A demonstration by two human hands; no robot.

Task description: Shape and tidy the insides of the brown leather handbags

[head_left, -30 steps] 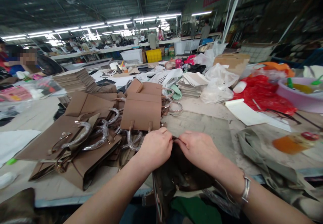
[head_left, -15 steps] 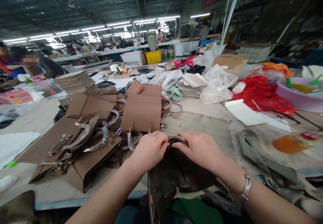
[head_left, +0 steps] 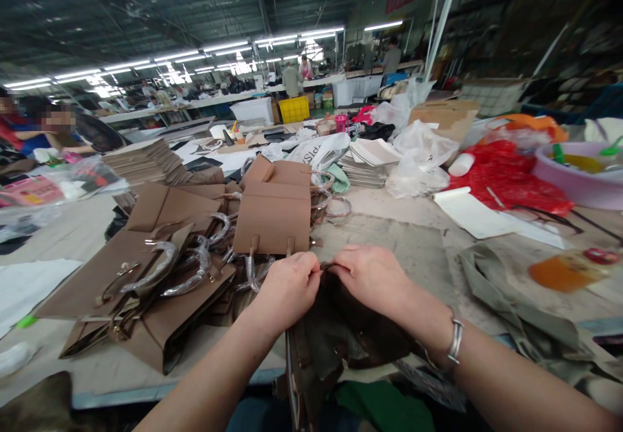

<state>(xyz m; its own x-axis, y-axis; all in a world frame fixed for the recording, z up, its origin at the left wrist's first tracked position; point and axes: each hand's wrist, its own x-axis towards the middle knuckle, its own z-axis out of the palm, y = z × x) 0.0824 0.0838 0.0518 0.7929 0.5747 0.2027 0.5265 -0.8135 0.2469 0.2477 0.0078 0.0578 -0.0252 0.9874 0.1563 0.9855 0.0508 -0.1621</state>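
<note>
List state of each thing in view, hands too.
left hand: closed, pinching dark bag's top edge
right hand: closed, pinching the same edge
dark bag: limp, hanging over table edge
tan handbags: lying flat, piled, handles plastic-wrapped
pink basin: upright

The worktop carries brown bags left of the hands, red plastic far right

Bag factory floor: stacked brown handbags, long worktables.
</note>
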